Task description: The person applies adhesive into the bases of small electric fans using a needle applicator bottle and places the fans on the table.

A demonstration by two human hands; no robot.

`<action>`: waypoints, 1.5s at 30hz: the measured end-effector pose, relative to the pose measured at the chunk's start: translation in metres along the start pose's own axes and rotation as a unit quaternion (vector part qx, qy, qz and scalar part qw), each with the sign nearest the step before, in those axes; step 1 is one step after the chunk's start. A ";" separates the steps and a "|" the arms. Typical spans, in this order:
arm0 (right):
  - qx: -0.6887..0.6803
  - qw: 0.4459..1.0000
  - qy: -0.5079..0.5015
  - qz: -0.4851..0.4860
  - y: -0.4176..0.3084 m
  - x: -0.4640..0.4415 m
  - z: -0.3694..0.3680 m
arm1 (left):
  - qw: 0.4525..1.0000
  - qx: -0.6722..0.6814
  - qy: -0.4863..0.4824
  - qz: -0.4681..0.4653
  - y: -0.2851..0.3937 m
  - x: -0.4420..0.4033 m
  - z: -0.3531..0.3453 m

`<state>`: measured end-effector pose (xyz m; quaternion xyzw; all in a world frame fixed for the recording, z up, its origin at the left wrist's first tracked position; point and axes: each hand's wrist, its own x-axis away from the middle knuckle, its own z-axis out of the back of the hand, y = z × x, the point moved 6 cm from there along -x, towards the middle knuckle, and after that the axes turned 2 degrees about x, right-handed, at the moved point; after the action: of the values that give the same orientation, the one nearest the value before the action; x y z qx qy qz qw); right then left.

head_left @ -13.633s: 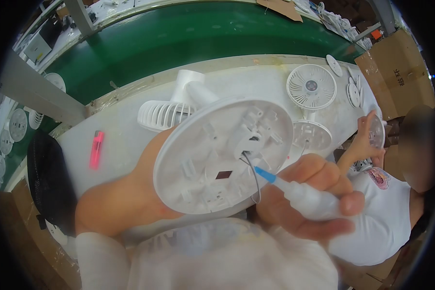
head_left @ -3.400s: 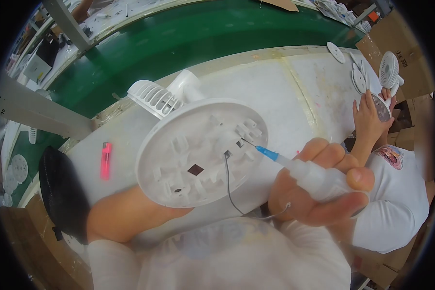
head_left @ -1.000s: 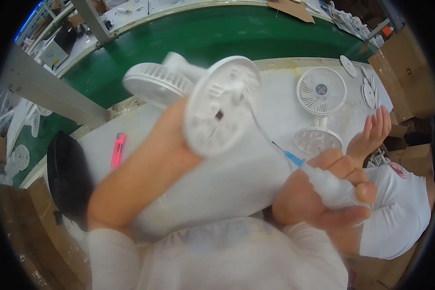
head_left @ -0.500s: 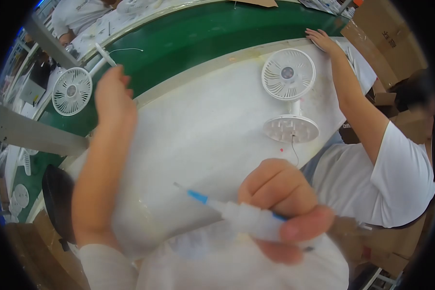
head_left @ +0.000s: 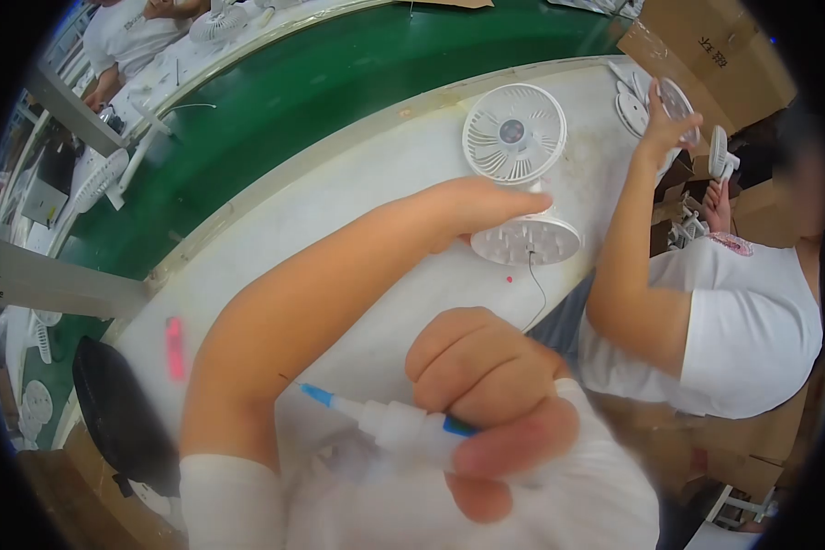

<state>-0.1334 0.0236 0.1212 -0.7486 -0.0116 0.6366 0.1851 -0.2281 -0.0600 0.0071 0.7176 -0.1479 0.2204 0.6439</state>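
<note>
My right hand (head_left: pixel 490 385) is closed around a small white glue bottle (head_left: pixel 399 431) with a blue needle tip pointing left. My left hand (head_left: pixel 477 209) reaches across to a white desk fan (head_left: pixel 513 135) on the worktable. Its stretched finger lies over the fan's neck, between the round grille and the base (head_left: pixel 527 242); other fingers are partly hidden, and no firm grip shows. The base's underside faces me, with a thin dark wire trailing from it. A second white fan (head_left: pixel 101 181) lies at the left, tilted, by the green conveyor belt.
At right, a co-worker's hand (head_left: pixel 665 128) holds a white disc (head_left: pixel 678 110) and the other holds a small fan head (head_left: pixel 719 154). Cardboard boxes (head_left: pixel 706 55) stand behind. A grey post (head_left: pixel 64 270) and black object (head_left: pixel 119 412) are at left. A pink item (head_left: pixel 174 348) lies nearby.
My left hand has swung right, from beside the left fan to the neck of the fan on the table. The left fan has tilted. The co-worker's hand has lifted a white disc.
</note>
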 end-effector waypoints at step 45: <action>0.069 0.987 0.144 -0.013 0.003 0.000 0.012 | 0.674 0.700 -0.105 -0.212 -0.051 0.152 0.045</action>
<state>-0.1455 0.0242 0.1193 -0.8177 0.0494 0.5186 0.2448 -0.0663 -0.0868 0.0370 0.9888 0.1390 0.0404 -0.0374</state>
